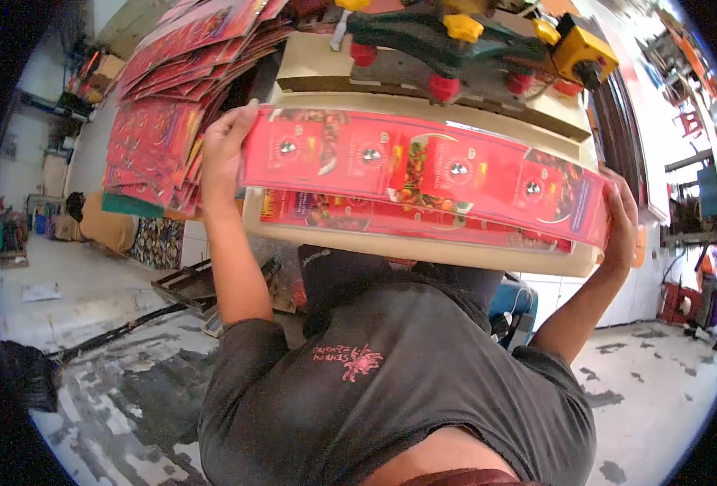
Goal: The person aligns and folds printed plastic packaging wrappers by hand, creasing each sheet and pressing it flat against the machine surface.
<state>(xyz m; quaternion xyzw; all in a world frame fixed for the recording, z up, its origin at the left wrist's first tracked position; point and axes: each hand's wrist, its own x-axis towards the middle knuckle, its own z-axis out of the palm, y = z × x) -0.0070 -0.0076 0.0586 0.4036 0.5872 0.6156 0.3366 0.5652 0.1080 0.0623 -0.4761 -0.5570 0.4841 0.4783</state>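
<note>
A long red printed sheet with food pictures and round logos is stretched between my two hands. My left hand is closed on its left end, thumb at the upper corner. At the opposite end my right hand grips the right edge. Beneath the sheet, partly covered by it, lies another red printed strip on a cream work surface. Just beyond the sheet stands a machine with a dark green arm, yellow knobs and red round parts.
Untidy stacks of red printed sheets rise at my left. A yellow box with a black knob sits at the machine's right. Behind my left arm, a dark metal frame lies on the worn floor. A blue object is beside my right leg.
</note>
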